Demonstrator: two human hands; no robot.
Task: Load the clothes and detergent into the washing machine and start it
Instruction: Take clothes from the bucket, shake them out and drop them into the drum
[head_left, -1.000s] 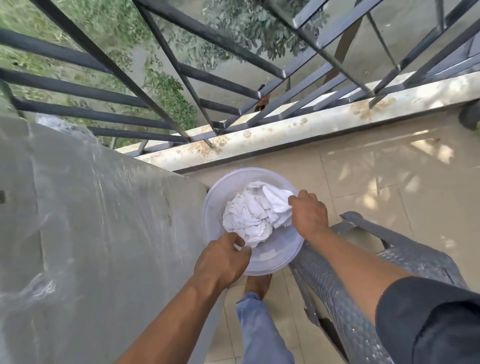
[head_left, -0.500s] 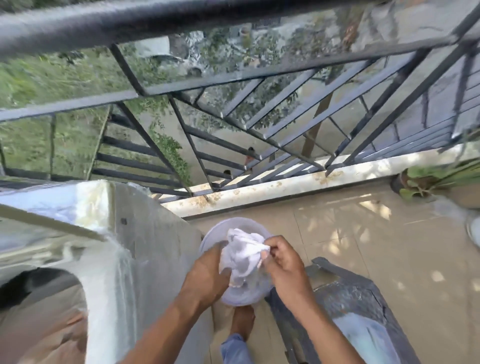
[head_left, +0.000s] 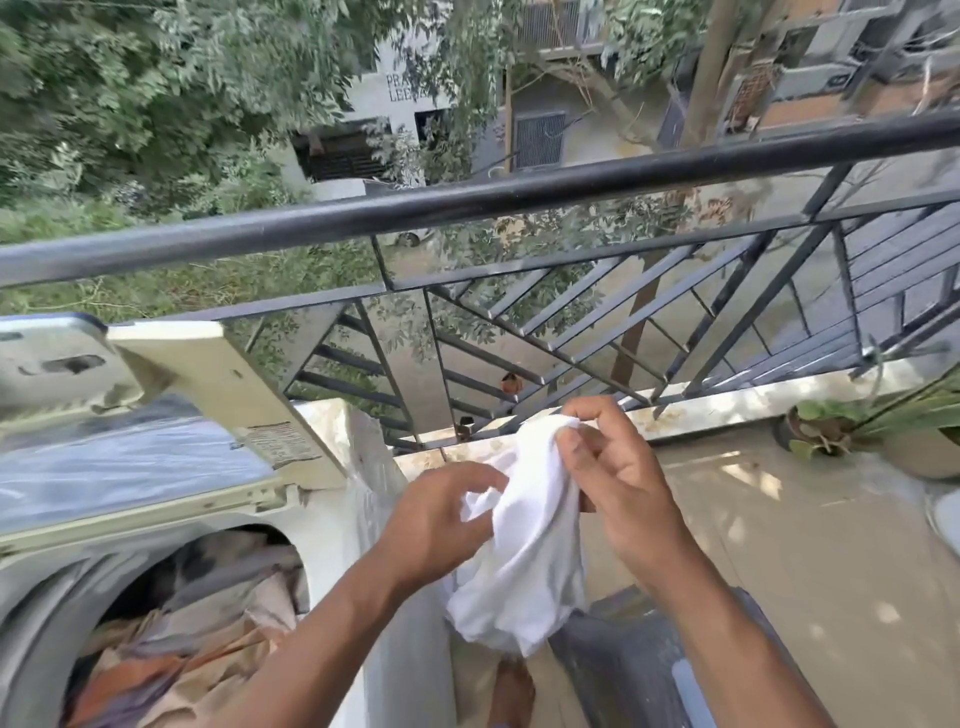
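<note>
Balcony setting, tiled floor (head_left: 779, 561), black metal railing (head_left: 467, 208) across the view, trees and buildings beyond. White cloth (head_left: 524, 551) held up in the air between both hands, just right of the washing machine (head_left: 332, 530), not yet in the drum. Right hand (head_left: 618, 483) pinches the cloth's top edge, fingers (head_left: 582, 415) clenched on the fabric. Left hand (head_left: 441, 519) grips the cloth's left side lower down, fingers curled into the folds. Cloth hangs bunched below the hands, lower end over a dark grey chair (head_left: 623, 670) at bottom right. Machine drum opening at lower left, already holding clothes (head_left: 197, 623) in brown, orange and grey tones. Lid (head_left: 218, 395) raised, tilted back toward the railing, label sticker on it. Plastic film covers the machine's top. Potted plant (head_left: 831, 426) on the floor by the railing ledge, far right. A bare foot shows at bottom centre, partly hidden under the cloth.
</note>
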